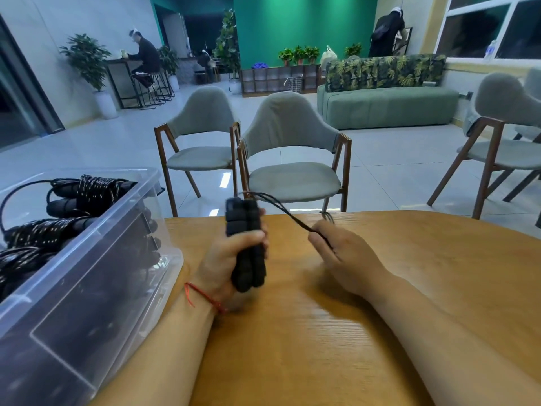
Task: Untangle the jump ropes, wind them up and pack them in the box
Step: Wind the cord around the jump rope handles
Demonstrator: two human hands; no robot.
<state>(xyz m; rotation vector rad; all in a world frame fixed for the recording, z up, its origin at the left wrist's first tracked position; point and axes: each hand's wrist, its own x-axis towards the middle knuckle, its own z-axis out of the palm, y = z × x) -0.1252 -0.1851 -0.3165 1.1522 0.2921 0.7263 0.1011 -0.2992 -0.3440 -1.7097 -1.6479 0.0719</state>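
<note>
The left hand [231,259] is wrapped around a pair of black handles [244,218], fingers and thumb curled tight on them so the two sit side by side, nearly upright over the table [322,332]. The handles look like soft matte foam, round and ribbed, with blunt rounded lower ends. From their tops a thin black cord [281,208] comes out in several strands, arcs to the right and runs down into the right hand [345,256], which pinches the strands between thumb and fingertips just above the tabletop. A red string bracelet [202,294] circles the left wrist.

The table is smooth wood with a visible grain and a curved far edge. On its left side stands a clear plastic box [87,288] with rounded corners. Inside it lie wound ropes [96,191], black braid flecked with white, bundled around dark handles. Grey padded chairs [292,177] with wooden frames stand beyond the table.
</note>
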